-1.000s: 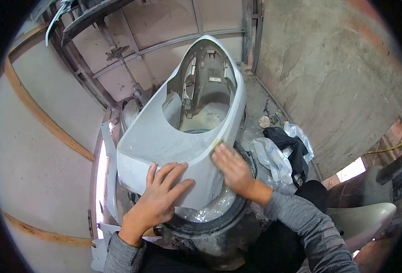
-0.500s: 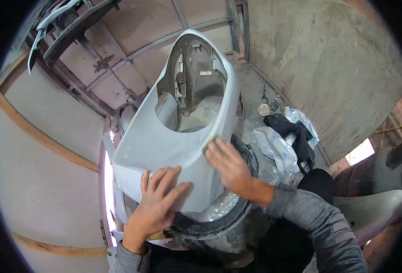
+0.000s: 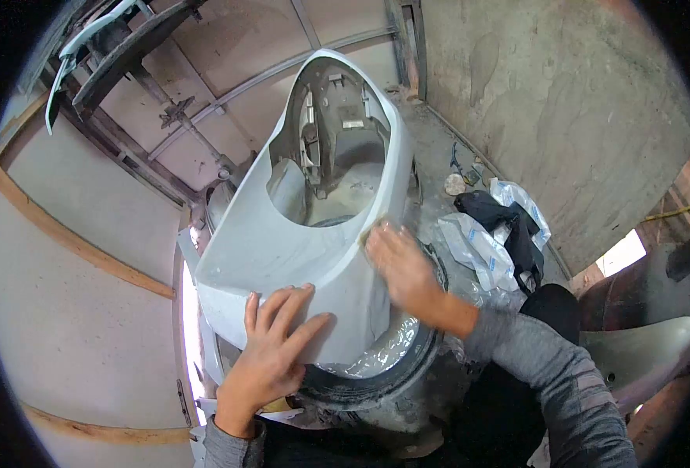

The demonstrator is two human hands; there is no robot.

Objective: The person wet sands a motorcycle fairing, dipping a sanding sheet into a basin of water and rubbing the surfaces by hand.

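Observation:
A large pale grey moulded panel [image 3: 282, 246], shaped like a scooter body cover with a big oval opening, rests tilted on a black tyre [image 3: 372, 386]. My left hand [image 3: 274, 343] lies on its near face with the fingers spread, holding nothing. On the panel's right edge, my right hand [image 3: 402, 269] presses a thin yellowish piece, apparently sandpaper [image 3: 366, 236], under its fingertips. Motion blurs those fingers, and most of the sandpaper is hidden beneath them. Clear plastic wrap [image 3: 392, 351] shows inside the tyre, below the panel.
Right of the panel, a black cloth and white plastic bags [image 3: 481, 249] lie on the floor, near a small round disc [image 3: 454, 184]. Another pale curved panel [image 3: 645, 351] is at the lower right. A metal stand [image 3: 177, 113] rises at the upper left.
My right hand has shifted slightly up and right along the panel's edge, with the sandpaper under it. My left hand keeps its place on the panel.

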